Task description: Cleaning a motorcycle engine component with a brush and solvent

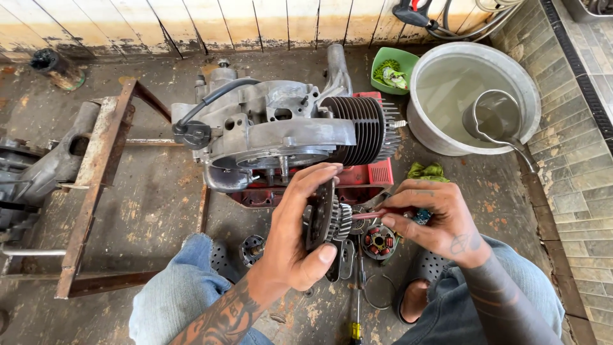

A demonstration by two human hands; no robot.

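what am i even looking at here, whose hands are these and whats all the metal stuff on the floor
This is one picture from a camera worn on a person's head, looking down at their own knees and hands. No robot is involved.

The person crouches on a stained concrete floor. In front of them a small engine with dark cooling fins rests on a red crate.

The left hand holds a stack of gears on a plate, a gear cluster. The right hand holds a thin red-handled tool against it.

Nearby lie a round coil plate, a screwdriver, a green rag, a rusty steel frame, and a metal basin of water with a ladle in it.
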